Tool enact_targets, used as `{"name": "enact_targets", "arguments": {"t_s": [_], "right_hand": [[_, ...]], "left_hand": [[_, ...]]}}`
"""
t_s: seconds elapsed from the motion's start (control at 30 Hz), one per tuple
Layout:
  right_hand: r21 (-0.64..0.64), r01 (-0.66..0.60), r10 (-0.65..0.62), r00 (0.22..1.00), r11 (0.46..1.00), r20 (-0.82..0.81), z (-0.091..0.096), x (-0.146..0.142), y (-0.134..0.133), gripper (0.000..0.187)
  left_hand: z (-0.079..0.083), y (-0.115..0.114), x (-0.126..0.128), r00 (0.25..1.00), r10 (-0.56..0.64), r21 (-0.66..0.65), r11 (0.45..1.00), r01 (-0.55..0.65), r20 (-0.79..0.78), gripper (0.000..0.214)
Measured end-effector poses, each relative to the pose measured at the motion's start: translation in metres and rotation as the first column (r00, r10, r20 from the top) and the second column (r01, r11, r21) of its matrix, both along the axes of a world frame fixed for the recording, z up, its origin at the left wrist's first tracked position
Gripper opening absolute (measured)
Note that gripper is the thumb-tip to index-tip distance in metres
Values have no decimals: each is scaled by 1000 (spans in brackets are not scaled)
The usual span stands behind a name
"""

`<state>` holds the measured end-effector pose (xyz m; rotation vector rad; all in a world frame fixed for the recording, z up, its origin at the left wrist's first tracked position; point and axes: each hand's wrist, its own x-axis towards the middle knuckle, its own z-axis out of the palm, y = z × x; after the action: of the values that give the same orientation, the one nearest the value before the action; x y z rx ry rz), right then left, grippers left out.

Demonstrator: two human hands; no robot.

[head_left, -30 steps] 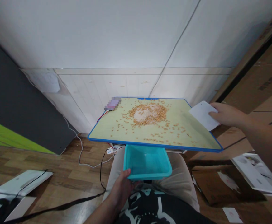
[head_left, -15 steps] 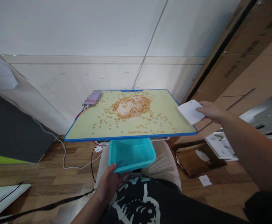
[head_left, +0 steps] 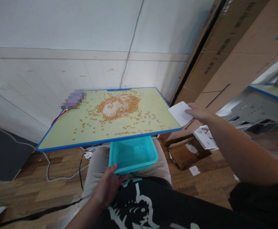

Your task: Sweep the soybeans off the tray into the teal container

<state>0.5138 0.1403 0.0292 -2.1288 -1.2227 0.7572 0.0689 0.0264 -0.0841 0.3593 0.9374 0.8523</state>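
My left hand (head_left: pixel 109 183) is closed on the near left rim of a teal plastic tub (head_left: pixel 134 168), thumb over the edge. The tub rests on my lap, partly under the front edge of a small table (head_left: pixel 64 133) with a pale yellow top and blue border. At the table's right edge, my right hand (head_left: pixel 198 113) pinches a white card (head_left: pixel 181 113) between thumb and fingers. A heap of yellowish beans (head_left: pixel 131 103), apparently soybeans, lies on the tabletop with whitish grains (head_left: pixel 112 108) like rice on it. Loose beans are scattered around the heap.
A blurred-out object (head_left: pixel 74 99) with a red cord sits at the table's back left corner. Large cardboard (head_left: pixel 215 73) leans at the right. An open carton (head_left: pixel 186 152) stands on the floor below it. A white cable (head_left: pixel 48 168) runs across the floor at the left.
My view has turned to the right, so the table and card appear farther left. Both hands keep their holds. The heap of beans looks unchanged.
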Motion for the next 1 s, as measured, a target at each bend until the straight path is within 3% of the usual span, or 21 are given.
{"name": "enact_targets", "arguments": {"t_s": [0.47, 1.0], "right_hand": [[21, 7, -3, 981, 1000, -192, -14, -29, -1, 29], [10, -52, 53, 974, 999, -220, -17, -64, 3, 27]], "left_hand": [[5, 3, 10, 999, -30, 8, 999, 31, -40, 69], [14, 5, 18, 999, 3, -33, 999, -4, -49, 66]]}}
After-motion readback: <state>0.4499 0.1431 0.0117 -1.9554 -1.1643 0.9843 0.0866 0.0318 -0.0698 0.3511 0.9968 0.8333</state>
